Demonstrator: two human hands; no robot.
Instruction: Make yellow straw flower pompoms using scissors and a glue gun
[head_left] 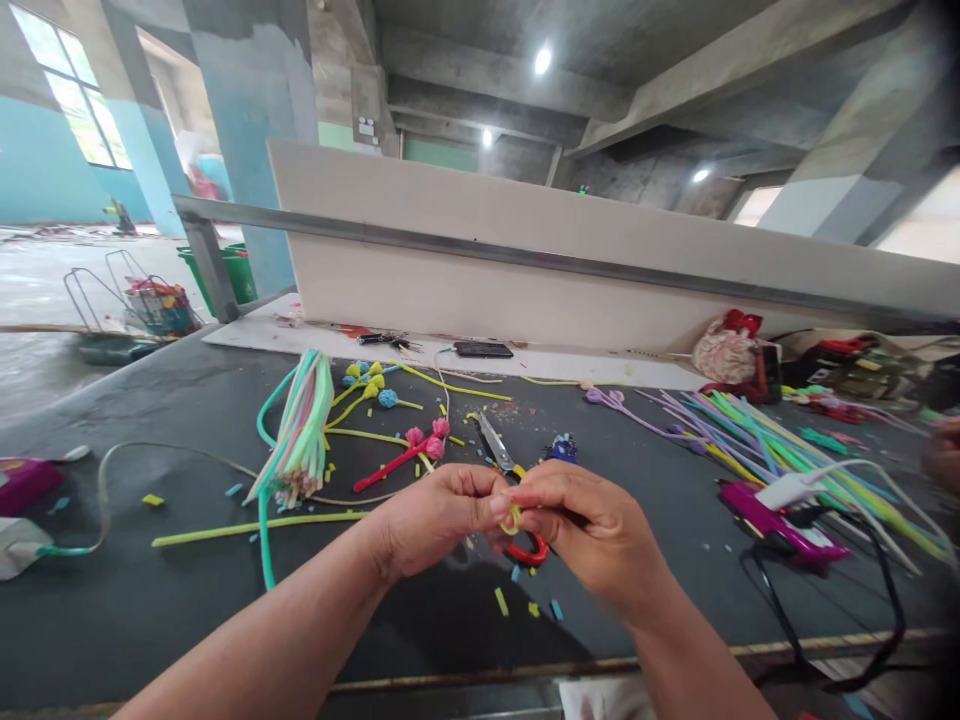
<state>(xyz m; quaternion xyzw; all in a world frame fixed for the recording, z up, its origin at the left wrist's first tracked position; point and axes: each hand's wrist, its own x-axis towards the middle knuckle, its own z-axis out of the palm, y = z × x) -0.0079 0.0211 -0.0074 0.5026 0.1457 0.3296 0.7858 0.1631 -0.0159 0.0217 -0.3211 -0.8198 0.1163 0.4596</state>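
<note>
My left hand point(442, 510) and my right hand point(596, 525) meet above the dark table, thumbs and fingers pinching a small curled piece of yellow pipe cleaner point(511, 520). Part of that piece is hidden by my fingers. Just behind and below them lie scissors point(493, 442) with red and yellow handles, partly covered by my hands. To the left are a red stem with pink buds point(415, 447) and several yellow and blue buds point(367, 382) on stems. A long yellow-green pipe cleaner point(255, 527) lies beyond my left forearm.
A tied bundle of pastel pipe cleaners point(306, 425) stands at left; loose coloured ones point(757, 440) spread at right near a magenta device point(795, 530) with cables. A phone point(484, 350) lies by the white partition point(487, 290). A person's hand point(943, 455) shows at the right edge.
</note>
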